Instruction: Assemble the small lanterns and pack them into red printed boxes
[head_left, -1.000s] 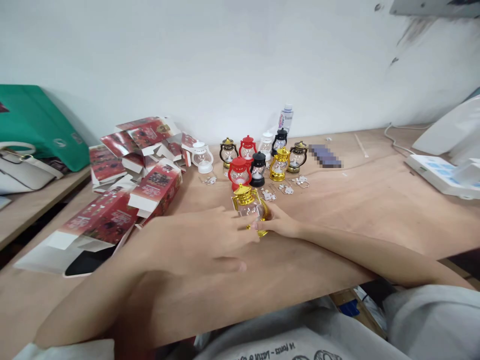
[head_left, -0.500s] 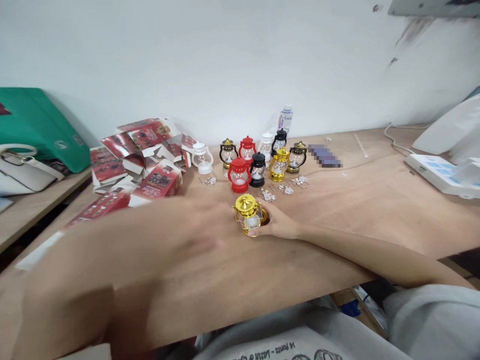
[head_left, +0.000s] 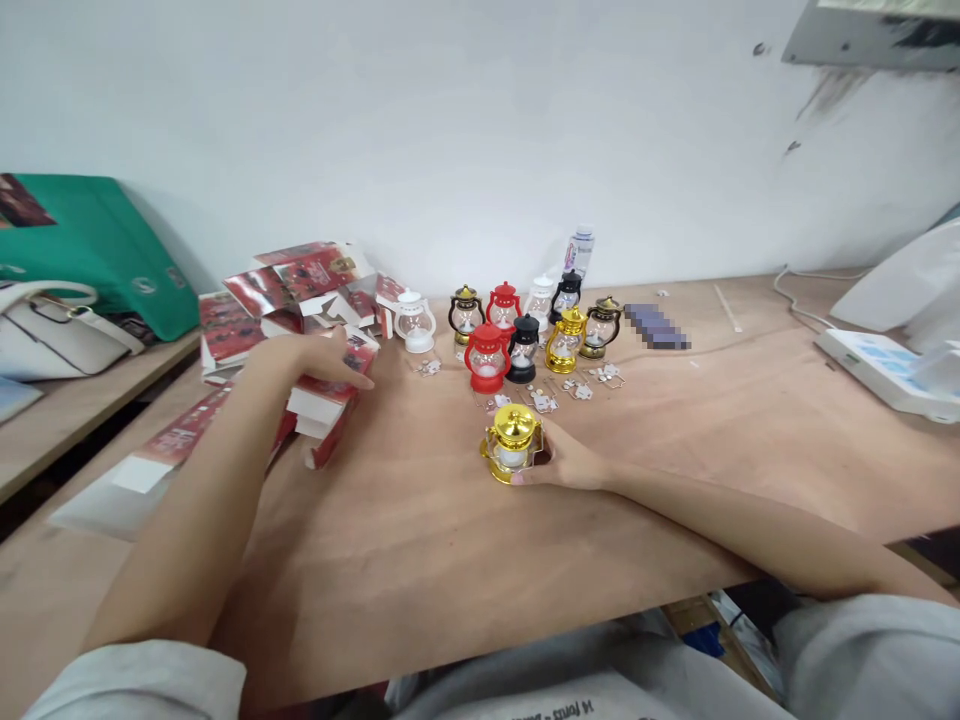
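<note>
My right hand point(head_left: 564, 462) grips a small gold lantern point(head_left: 511, 441) that stands on the wooden table point(head_left: 465, 560), fingers wrapped round its right side and base. My left hand point(head_left: 304, 362) reaches to the left and lies on a red and white carton point(head_left: 328, 391) at the edge of a pile of such cartons point(head_left: 262, 310), fingers curled over its top. A cluster of several small lanterns, red point(head_left: 487, 356), black point(head_left: 523, 348), gold point(head_left: 564, 340) and white point(head_left: 415, 321), stands behind the held one.
Small clear packets point(head_left: 577, 388) lie in front of the lantern cluster. A clear bottle point(head_left: 579, 250) stands by the wall. A green bag point(head_left: 97, 250) and white handbag point(head_left: 52, 335) sit at far left. A white device point(head_left: 885, 360) with a cable lies at right.
My left hand left the gold lantern and swung left onto the red carton. My right hand stays on the gold lantern, which now stands more upright.
</note>
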